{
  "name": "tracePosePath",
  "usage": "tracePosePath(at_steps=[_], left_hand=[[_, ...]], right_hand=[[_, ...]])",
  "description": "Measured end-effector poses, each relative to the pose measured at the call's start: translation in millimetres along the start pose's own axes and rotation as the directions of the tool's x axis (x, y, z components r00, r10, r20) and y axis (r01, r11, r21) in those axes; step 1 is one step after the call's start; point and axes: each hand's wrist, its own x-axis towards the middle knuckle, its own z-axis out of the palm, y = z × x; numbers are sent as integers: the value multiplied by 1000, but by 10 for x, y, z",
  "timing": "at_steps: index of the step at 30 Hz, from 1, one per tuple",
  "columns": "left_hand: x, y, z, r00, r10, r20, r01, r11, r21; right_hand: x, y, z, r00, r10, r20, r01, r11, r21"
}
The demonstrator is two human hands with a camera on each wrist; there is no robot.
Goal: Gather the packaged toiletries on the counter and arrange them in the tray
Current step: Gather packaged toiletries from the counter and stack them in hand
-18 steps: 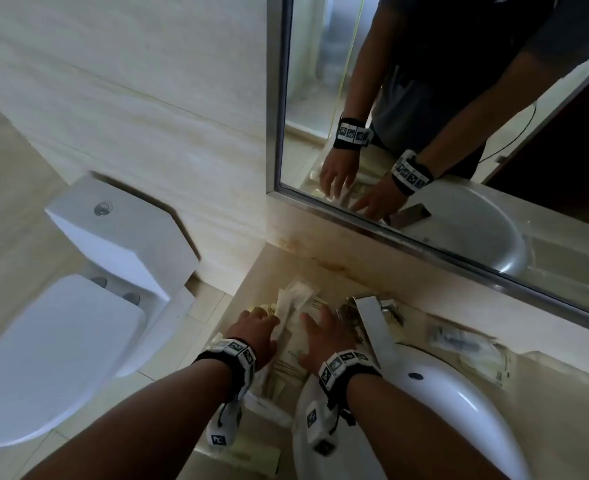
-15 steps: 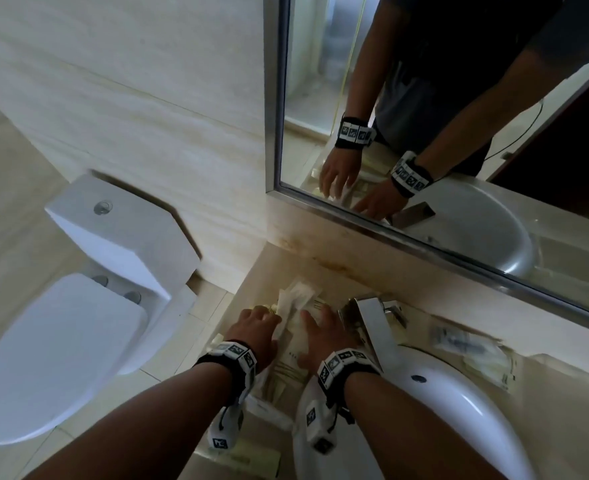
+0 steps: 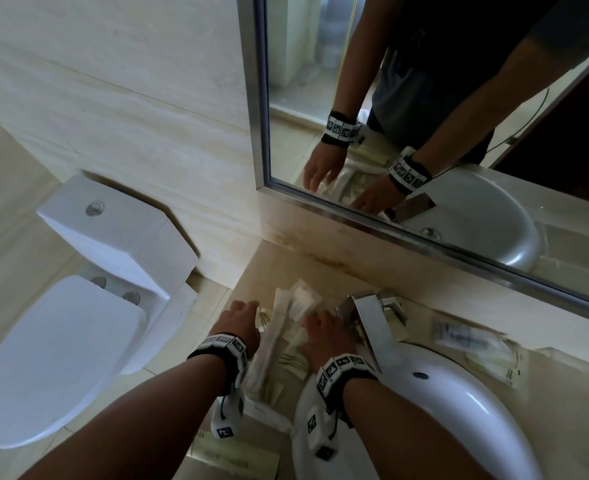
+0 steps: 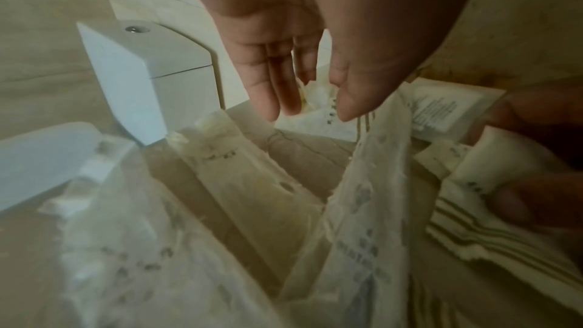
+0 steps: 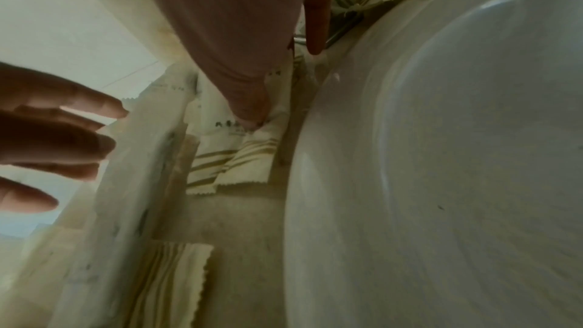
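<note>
Two hands at work: we see both over the left end of a beige stone counter (image 3: 272,268), between a toilet and a basin.
Room: we stand in a bathroom with pale tiled walls; a steel-framed mirror (image 3: 424,98) hangs above the counter and reflects our arms and wrist bands.
Counter: its surface is mottled, with brown staining along the back edge under the mirror.
Left hand (image 3: 239,318): our fingers (image 4: 268,84) are straight and close together, pointing down over the packets; they hold nothing. From the wrist view we cannot tell whether the tips touch the wrapping below.
Right hand (image 3: 324,332): our thumb (image 5: 249,99) presses down on a small printed sachet (image 5: 233,131); the forefinger (image 5: 315,21) is stretched out toward the basin edge. How the other fingers lie we cannot tell.
Toiletries: a loose pile of cream and white packets (image 3: 286,327) lies on the counter between our hands, among them a long white wrapper (image 3: 269,344) and striped sachets (image 4: 473,228). More clear-wrapped packets (image 3: 476,344) lie to the right of the tap, blurred.
Tray: we cannot make one out for certain.
Around: a white basin (image 3: 442,410) sits at the right with a square chrome tap (image 3: 369,320) just beside our right hand; the white toilet (image 3: 78,306) stands below to the left, lid shut.
</note>
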Motion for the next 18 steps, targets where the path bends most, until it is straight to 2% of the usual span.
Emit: tracePosePath(at_steps=[7, 13, 18], left_hand=[[-23, -20, 22, 1000, -16, -3, 16, 997, 78], [-71, -103, 3, 1000, -4, 18, 2, 992, 126], [-145, -172, -31, 1000, -8, -23, 10, 995, 98]], right_hand=[[35, 112, -71, 999, -15, 46, 12, 997, 81], [17, 96, -64, 994, 37, 105, -48, 993, 104], [-15, 90, -77, 994, 105, 10, -105, 991, 87]])
